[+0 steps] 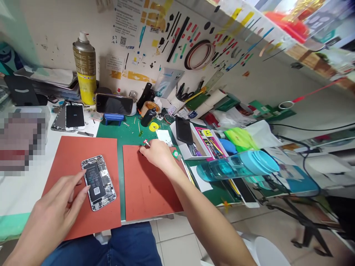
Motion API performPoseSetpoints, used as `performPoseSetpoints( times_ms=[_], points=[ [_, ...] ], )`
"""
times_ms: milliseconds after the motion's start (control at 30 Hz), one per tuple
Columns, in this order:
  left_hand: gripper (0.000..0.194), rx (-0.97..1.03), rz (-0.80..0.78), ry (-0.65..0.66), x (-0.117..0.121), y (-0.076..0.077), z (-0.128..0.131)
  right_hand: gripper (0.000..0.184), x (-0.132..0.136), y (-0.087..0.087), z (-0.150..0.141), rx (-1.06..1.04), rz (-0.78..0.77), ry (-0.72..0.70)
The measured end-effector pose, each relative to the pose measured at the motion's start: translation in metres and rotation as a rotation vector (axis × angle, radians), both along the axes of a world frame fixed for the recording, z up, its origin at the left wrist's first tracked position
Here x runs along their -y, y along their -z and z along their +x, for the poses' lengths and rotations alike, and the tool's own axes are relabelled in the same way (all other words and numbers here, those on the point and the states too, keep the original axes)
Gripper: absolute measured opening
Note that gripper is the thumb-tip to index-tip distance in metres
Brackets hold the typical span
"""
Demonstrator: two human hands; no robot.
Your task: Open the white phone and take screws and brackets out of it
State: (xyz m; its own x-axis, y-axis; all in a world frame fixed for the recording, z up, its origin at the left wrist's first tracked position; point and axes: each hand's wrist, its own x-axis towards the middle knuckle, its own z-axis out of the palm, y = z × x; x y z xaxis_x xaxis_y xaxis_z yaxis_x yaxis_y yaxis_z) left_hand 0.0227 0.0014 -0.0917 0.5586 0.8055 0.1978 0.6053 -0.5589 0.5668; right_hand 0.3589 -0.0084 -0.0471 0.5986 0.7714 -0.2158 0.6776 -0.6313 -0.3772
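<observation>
An opened smartphone (107, 181) lies on the left red mat (69, 155), its black battery (94, 177) and circuit board exposed. My left hand (59, 197) is at its left edge; index finger and thumb are apart, their tips at or just over the frame, and hold nothing. Over the far edge of the right red mat (149, 195), my right hand (158, 153) pinches a small red-capped tool (146, 143) that looks like a slim screwdriver. Most of that tool is hidden by my fingers.
Behind the mats stand a yellow spray can (88, 87), a phone on a blue stand (113, 117) and a black bottle (148, 117). To the right are a white box (194, 149) and a blue water bottle (238, 165). A white-framed phone screen (74, 117) lies back left.
</observation>
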Motion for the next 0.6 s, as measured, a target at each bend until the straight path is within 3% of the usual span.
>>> performPoseSetpoints(
  times_ms=[333, 500, 600],
  points=[
    [0.048, 0.030, -0.024, -0.006, 0.000, -0.003, 0.001, 0.035, 0.008, 0.005, 0.019, -0.570, 0.207, 0.085],
    [0.048, 0.027, -0.040, -0.015, 0.000, 0.003, -0.003, 0.059, 0.031, -0.015, 0.014, -0.861, 0.321, 0.028],
    [0.047, 0.043, 0.008, 0.007, -0.004, 0.011, -0.005, 0.061, 0.049, -0.028, 0.006, -0.937, 0.372, 0.021]
  ],
)
